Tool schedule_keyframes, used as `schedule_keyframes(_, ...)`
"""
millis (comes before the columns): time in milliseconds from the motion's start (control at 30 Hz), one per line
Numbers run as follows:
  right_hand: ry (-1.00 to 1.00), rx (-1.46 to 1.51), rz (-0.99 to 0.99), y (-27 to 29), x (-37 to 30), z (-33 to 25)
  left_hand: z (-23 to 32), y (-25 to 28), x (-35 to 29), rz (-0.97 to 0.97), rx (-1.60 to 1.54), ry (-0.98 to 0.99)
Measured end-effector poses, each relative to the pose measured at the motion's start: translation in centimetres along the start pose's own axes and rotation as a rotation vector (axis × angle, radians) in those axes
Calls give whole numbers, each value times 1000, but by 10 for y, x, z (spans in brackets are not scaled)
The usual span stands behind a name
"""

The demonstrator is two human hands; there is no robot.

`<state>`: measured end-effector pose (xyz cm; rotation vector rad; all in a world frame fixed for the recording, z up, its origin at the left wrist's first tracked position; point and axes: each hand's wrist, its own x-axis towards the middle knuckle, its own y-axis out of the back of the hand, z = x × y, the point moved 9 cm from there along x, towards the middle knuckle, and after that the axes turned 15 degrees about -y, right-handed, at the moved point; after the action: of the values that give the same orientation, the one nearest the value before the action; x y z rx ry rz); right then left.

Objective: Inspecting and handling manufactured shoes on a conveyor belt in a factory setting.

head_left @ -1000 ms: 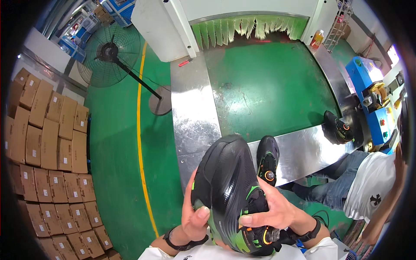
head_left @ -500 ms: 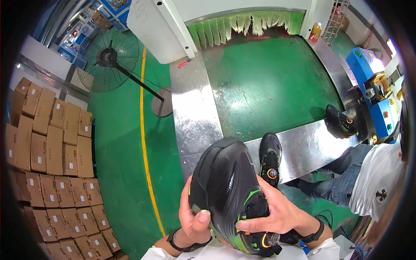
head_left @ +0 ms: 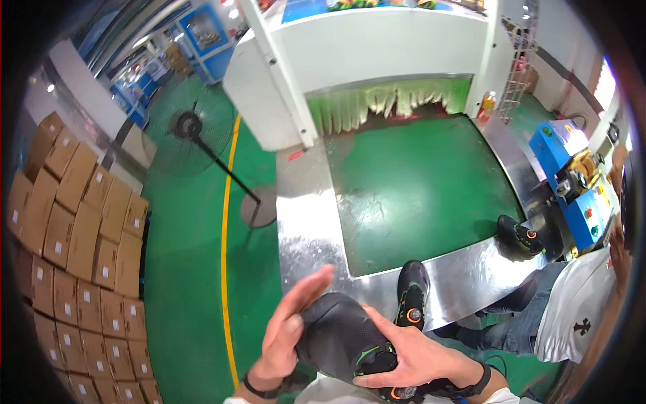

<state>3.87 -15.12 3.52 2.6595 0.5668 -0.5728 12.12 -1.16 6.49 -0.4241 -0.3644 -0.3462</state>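
A view looking down at a person's two bare hands at the lower middle. The right hand (head_left: 420, 353) grips a black shoe with a smooth rounded toe and bright green trim (head_left: 336, 333), its thumb laid across the laced part and its fingers along the far side. The left hand (head_left: 282, 340) is spread wide at the shoe's left side, fingers straight and pointing up and away; whether it touches the shoe I cannot tell. The shoe is held close in front of the body, toe pointing away. Each wrist wears a dark band.

Just beyond the right hand, a second black shoe with an orange-ringed dial (head_left: 412, 289) rests on a shiny silver metal border (head_left: 464, 279). A third black shoe, also with an orange ring (head_left: 517, 236), sits farther right on the same border. The metal frames a flat, glossy green surface (head_left: 424, 192), which runs under a ragged pale-and-green fringe curtain (head_left: 390, 97) in a tall white machine housing (head_left: 397, 50). An amber bottle (head_left: 486, 106) stands near the fringe's right end.

To the left are a black pedestal fan (head_left: 186, 126), a yellow floor line (head_left: 227, 269) and stacked brown cardboard boxes (head_left: 81, 236). At right, a co-worker in a white shirt (head_left: 572, 303) and jeans is beside a blue machine (head_left: 572, 178).
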Motion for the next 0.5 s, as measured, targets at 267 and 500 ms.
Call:
schedule_keyframes(267, 15, 34, -123, -10, -4, -10, -2, -31, -9, -218, -191, 453)
schedule_keyframes(500, 63, -10, -3, -12, -8, -14, -1, -24, -12, -257, -104, 432)
